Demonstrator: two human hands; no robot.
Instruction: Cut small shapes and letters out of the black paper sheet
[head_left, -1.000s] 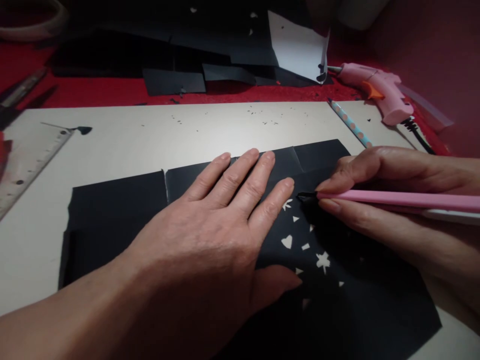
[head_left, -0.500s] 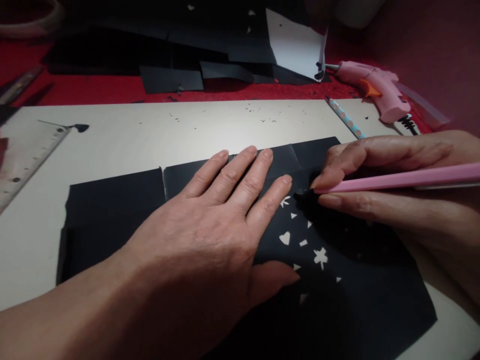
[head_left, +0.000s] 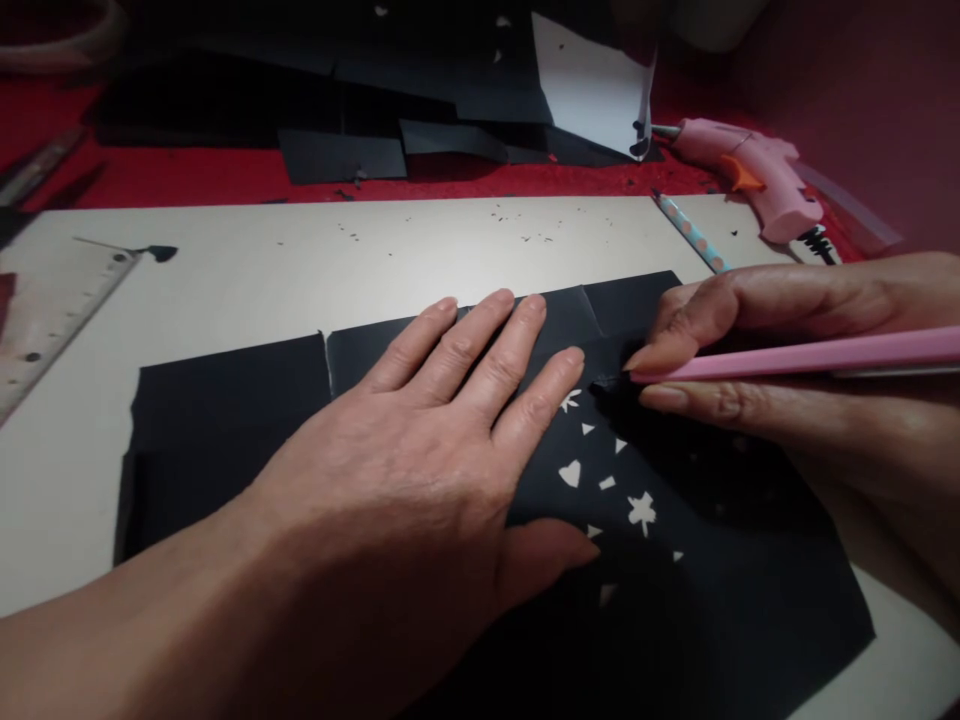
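Observation:
A black sheet of paper (head_left: 720, 620) lies over the white board, with small star, heart and triangle openings through which pale shows. My left hand (head_left: 435, 440) rests flat on it, fingers stretched out and the thumb beside the openings. My right hand (head_left: 720, 350) pinches a slim pink craft knife (head_left: 795, 354) between thumb and fingers. Its dark tip meets the paper near my left index fingertip, just right of a cut star (head_left: 570, 400). Shadow hides the blade itself. Below the tip are a heart-shaped opening (head_left: 570, 474) and a flower-like one (head_left: 642, 511).
A blue dotted pencil (head_left: 691, 234) and a pink glue gun (head_left: 742, 175) lie at the back right. On the left is a clear ruler (head_left: 60, 325). More black paper (head_left: 341, 160) lies on the red cloth (head_left: 225, 180) behind the white board (head_left: 247, 265), which carries tiny dark scraps.
Almost nothing differs. The knife tip and my right hand have shifted very slightly, while my left hand stays flat in place.

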